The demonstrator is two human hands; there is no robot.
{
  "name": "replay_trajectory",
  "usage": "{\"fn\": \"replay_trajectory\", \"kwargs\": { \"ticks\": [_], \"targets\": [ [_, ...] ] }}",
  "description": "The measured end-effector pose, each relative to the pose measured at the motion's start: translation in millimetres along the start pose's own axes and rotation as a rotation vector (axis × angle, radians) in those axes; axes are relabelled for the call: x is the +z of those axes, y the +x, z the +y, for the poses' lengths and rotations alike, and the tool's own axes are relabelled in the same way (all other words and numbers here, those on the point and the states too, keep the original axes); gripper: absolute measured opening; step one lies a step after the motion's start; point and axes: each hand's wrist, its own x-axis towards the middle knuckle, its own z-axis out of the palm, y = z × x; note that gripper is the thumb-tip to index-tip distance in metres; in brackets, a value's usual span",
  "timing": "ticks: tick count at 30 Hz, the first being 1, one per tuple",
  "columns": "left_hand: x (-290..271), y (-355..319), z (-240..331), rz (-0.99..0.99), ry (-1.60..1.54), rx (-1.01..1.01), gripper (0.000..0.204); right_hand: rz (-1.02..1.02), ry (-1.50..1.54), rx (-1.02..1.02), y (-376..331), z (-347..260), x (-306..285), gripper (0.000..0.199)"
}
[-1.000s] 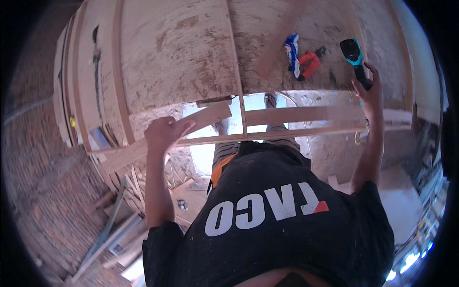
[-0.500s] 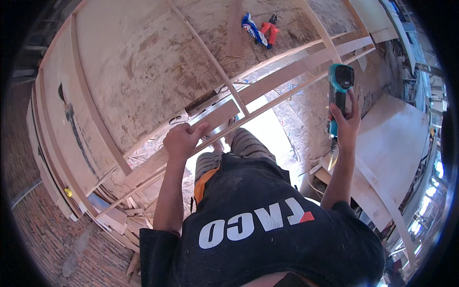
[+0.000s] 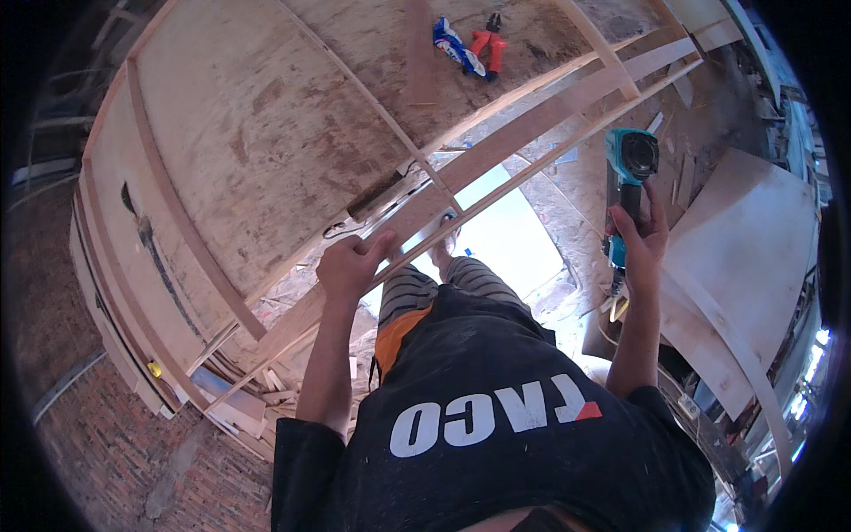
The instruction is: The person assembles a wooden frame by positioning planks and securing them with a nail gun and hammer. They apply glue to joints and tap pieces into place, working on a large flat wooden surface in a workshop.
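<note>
Nearest the camera is the person's dark shirt [image 3: 496, 443], from which both bare forearms rise toward the work. The left arm runs almost straight up from the shoulder, elbow barely bent, and ends in the left hand [image 3: 352, 266]. Its grip is closed over the edge of a long wooden rail [image 3: 532, 120], fingers curled over the top and the thumb pointing toward the right along the wood. The rail runs diagonally from lower left to upper right, and a thinner wooden strip [image 3: 567, 151] lies parallel just beside it on the near side.

The right arm comes up well apart from the left, forearm nearly vertical, wrist slightly cocked. The right hand [image 3: 640, 244] holds a teal power tool [image 3: 625, 182] upright, its grip wrapped narrowly around the handle with the fingers on the right side of it; the round head of the tool points up, near the thin strip but not touching it as far as I can tell.

Below and between the arms, striped trousers [image 3: 443, 288] and one foot show against a pale floor patch.

Beyond the rail spreads a large plywood panel [image 3: 257, 133] crossed by thin battens. At its far end lie red pliers [image 3: 489, 40] and, just beside them, a blue and white packet [image 3: 456, 44].
</note>
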Motion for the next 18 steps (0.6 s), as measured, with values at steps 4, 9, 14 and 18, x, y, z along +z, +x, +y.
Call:
{"fn": "replay_trajectory", "kwargs": {
  "ticks": [4, 9, 14, 18],
  "targets": [
    [-1.0, 2.8, -8.8, -0.136, -0.079, -0.042, 0.088, 0.022, -0.146, -0.001, 8.7, 36.1, -11.3, 0.071],
    [-9.1, 12.6, -0.2, -0.142, 0.013, 0.073, 0.095, 0.102, -0.007, 0.004, -10.3, 40.5, -0.5, 0.073],
    [-27.2, 7.5, 2.2, -0.148, -0.067, 0.072, 0.088, 0.021, -0.050, 0.116, -8.1, 26.1, 17.2, 0.072],
    [-19.1, 7.2, -1.1, -0.116, -0.097, 0.078, 0.084, -0.019, -0.050, 0.089, -2.1, 13.1, 33.0, 0.070]
  ]
}}
